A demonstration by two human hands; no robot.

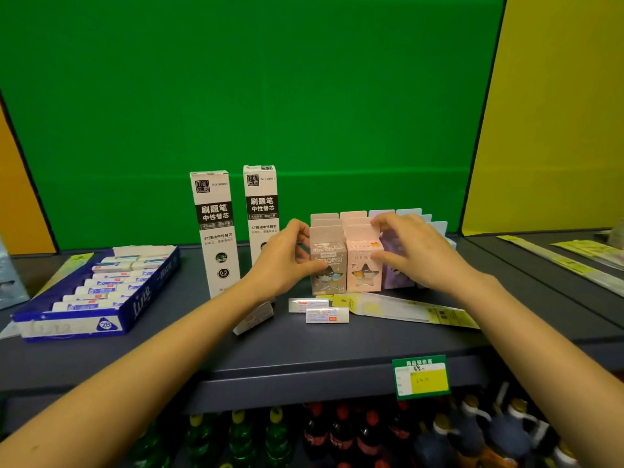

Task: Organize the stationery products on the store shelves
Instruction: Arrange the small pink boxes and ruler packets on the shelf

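Below the front edge of the shelf (304,346), bottles (337,434) fill the lower tier, and a green-and-yellow price tag (422,378) hangs on the lip toward the right. Further in, three loose erasers (327,315) lie near the middle of the shelf. A flat yellow-printed packet (405,310) lies just to their right, with its long axis running toward the right edge.

Just behind them stands a block of small cartons, upright, in rows that run back toward the rear panel. The left hand (287,261) grips the grey box (329,268) at the front left corner of the block, its fingers curled round the left side and the thumb on the front face. The right hand (412,251) holds the pink box (363,268) beside it, fingers hooked over the top flap and thumb on the front, and it hides much of the purple box (395,261). The two front boxes touch, so the hands flank the row from either end. Squaring it up would probably mean pressing inward and back along the rows.

At the left edge sits a blue eraser tray (148,298), on the left hand's side. Two tall refill boxes (217,231) stand behind the left wrist, before the green back panel (236,96).
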